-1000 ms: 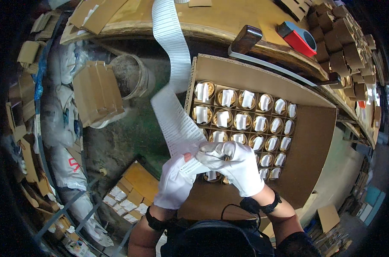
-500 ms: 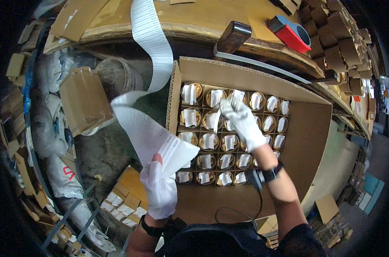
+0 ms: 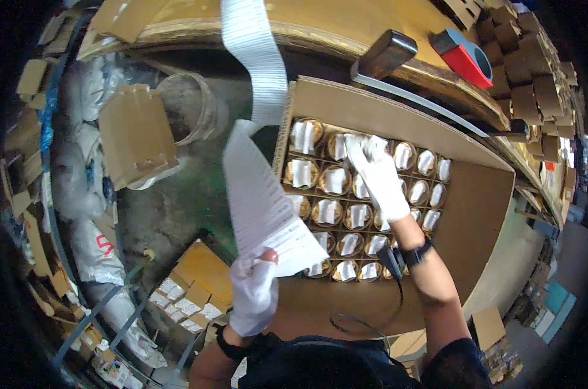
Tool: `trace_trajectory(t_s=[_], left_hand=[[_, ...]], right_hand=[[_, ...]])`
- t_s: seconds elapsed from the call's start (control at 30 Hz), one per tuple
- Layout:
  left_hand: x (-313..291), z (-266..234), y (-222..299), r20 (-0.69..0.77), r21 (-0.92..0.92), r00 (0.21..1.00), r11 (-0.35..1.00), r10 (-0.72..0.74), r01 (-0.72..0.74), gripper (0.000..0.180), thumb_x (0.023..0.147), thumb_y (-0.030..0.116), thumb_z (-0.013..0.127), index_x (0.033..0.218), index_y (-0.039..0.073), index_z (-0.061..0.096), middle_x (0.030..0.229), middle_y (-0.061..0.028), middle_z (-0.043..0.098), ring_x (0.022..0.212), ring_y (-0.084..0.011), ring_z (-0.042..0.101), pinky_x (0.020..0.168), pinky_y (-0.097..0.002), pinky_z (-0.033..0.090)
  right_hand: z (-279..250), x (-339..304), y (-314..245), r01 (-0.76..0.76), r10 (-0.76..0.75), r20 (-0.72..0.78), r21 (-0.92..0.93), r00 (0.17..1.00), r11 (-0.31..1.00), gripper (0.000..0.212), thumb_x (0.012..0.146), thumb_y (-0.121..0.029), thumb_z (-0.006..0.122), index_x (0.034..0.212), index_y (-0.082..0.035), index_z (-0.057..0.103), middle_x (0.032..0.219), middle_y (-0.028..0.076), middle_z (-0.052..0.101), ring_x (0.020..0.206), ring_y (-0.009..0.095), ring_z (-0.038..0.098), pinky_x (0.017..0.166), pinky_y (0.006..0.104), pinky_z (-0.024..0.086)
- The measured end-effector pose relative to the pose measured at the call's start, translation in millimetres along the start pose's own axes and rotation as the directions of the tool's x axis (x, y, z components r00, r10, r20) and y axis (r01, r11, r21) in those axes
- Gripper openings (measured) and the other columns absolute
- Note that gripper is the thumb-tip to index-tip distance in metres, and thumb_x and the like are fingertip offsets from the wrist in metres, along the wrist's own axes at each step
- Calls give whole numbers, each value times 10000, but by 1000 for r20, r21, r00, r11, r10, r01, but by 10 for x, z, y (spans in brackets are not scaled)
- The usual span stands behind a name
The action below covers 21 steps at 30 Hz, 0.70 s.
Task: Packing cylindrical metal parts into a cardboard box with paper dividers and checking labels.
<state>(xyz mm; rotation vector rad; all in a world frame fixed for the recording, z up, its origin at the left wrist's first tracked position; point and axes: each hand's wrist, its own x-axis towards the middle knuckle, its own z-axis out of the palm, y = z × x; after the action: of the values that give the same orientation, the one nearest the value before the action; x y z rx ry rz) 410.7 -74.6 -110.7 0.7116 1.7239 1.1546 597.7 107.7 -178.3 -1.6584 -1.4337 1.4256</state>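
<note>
The scene is being viewed from the person's head, through the left one of two fisheye cameras worn side by side. The lens is being aimed down, and the open box [image 3: 478,194] is being looked into from above at close range. The left hand [image 3: 253,292] and right hand [image 3: 379,181] are being seen from above, with the forearms [image 3: 436,279] being shown entering from the lower edge. The edge of the table [image 3: 320,19] is being bent along the top, while the floor [image 3: 209,185] is being caught farther below, left of the box.
</note>
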Motion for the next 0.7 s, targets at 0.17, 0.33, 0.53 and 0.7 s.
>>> trace_trajectory(t_s=[0.17,0.33,0.53,0.7], left_hand=[[43,56,145,257,-454,926,812,-275,368,174,895,41,503,1007,-52,599,918,-145,626,878,-249,614,784,-340,477],[154,-87,192,349,182,936,983,-49,-16,317,971,147,404,1072,-94,582,1069,-182,651,989,-236,644,899,-361,509],[140,110,100,302,-307,882,839,-362,450,269,852,-38,492,1113,-84,536,953,-177,657,923,-256,651,787,-349,507],[213,195,232,303,-74,914,949,-270,305,337,828,-51,504,1165,-70,507,1016,-206,633,932,-325,638,791,-390,506]], right_hand=[[-7,-862,-554,295,-312,447,108,839,949,181,798,-195,718,938,-102,650,1120,111,650,918,226,633,754,319,509],[135,-1191,-770,304,-251,264,-184,931,935,316,666,-283,821,942,-174,713,759,33,597,676,232,590,608,330,480],[188,-1195,-447,478,-498,6,-296,867,827,247,611,-166,819,836,-151,719,836,34,624,790,213,585,666,323,474],[6,-986,-452,443,-449,99,81,888,893,195,731,-219,789,892,-118,745,923,48,670,895,194,599,784,313,487]])
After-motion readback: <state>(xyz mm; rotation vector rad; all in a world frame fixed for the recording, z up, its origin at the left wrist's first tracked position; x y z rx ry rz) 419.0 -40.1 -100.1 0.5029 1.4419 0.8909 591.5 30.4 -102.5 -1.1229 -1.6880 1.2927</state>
